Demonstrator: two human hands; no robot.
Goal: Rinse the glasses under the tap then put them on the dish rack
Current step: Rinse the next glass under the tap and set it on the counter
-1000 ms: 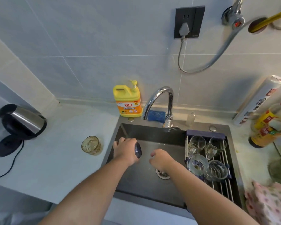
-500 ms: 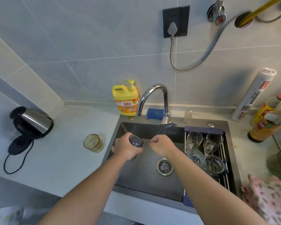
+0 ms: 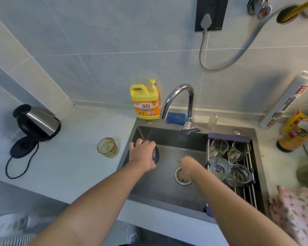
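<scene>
My left hand [image 3: 142, 153] grips a dark glass [image 3: 155, 154] lying sideways over the left part of the sink [image 3: 164, 190], its base toward the right. My right hand [image 3: 188, 164] hovers above the drain [image 3: 180, 175] with blurred fingers and holds nothing. The chrome tap [image 3: 180, 102] arches over the sink's back; I cannot tell whether water runs. Several clear glasses [image 3: 219, 147] stand in the dish rack [image 3: 247, 189] across the sink's right side. An amber glass [image 3: 107, 147] stands on the counter left of the sink.
A yellow detergent bottle [image 3: 145, 101] and a blue sponge [image 3: 175, 117] sit behind the sink. A kettle [image 3: 36, 122] with its base stands at far left. Bottles [image 3: 295, 128], a roll [image 3: 288, 100] and a pink floral cloth [image 3: 297, 212] crowd the right counter.
My right hand moved away from the glass, down and right to above the drain. My left hand kept the glass and turned it slightly.
</scene>
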